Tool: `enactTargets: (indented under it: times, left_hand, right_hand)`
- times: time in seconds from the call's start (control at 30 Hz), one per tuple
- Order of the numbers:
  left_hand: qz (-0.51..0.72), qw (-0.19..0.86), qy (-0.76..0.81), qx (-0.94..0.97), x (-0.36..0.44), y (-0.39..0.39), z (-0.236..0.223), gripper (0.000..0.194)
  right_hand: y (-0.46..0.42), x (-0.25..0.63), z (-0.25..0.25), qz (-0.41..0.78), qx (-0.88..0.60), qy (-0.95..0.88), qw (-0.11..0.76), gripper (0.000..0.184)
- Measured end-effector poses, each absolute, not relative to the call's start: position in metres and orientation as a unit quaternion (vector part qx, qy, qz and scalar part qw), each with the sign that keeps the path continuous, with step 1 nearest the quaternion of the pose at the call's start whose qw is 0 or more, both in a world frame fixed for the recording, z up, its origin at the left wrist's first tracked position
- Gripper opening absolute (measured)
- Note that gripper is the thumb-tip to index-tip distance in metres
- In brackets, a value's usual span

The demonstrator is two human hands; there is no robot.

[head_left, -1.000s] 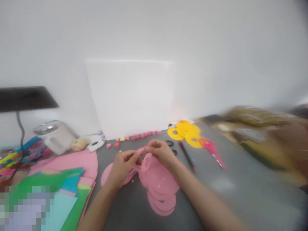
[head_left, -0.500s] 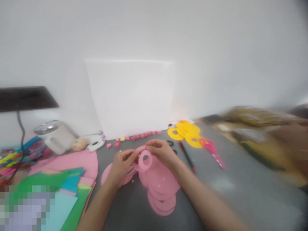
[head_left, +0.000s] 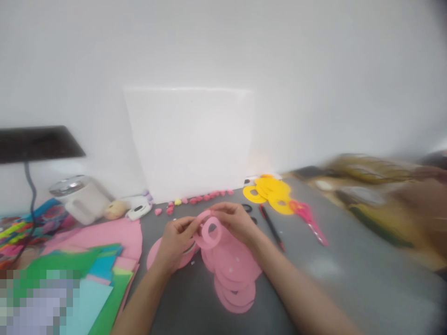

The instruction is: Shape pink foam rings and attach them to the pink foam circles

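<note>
Between my hands is a pink paper ring (head_left: 212, 238), raised over the grey table. My left hand (head_left: 179, 237) pinches its left side. The fingers of my right hand (head_left: 232, 221) close on its upper edge. Below and to the right lies an overlapping pile of pink paper rings and discs (head_left: 233, 267), with small pale scraps on it. More pink paper rounds (head_left: 153, 255) lie partly hidden behind my left hand. The black handles of a pair of scissors (head_left: 247, 208) show just past my right hand.
Yellow paper rings (head_left: 274, 188), pink scissors (head_left: 309, 221) and a black pencil (head_left: 271, 227) lie to the right. At left are coloured paper sheets (head_left: 101, 298), a white mug (head_left: 85, 204) and a row of small pink pieces (head_left: 206, 197). A white board (head_left: 192, 139) leans on the wall.
Both hands keep their grip in nearly the same spot. The pink ring has shifted and turned slightly between the fingers.
</note>
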State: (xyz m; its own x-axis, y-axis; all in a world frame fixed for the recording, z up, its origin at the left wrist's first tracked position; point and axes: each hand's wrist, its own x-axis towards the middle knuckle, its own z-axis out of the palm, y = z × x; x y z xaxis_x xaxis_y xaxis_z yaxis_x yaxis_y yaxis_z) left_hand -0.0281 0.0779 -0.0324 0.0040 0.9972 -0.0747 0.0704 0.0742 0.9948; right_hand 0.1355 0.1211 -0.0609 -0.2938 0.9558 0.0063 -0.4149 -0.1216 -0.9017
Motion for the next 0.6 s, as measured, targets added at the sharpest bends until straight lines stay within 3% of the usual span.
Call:
enactTargets:
  times: [0.6]
  left_hand:
    - [0.481,0.511,0.530,0.477,-0.0270,0.0763,-0.0280,0.035]
  right_hand:
    - [0.1210,0.1353,-0.0604,0.669,-0.319,-0.443,0.505,0.022]
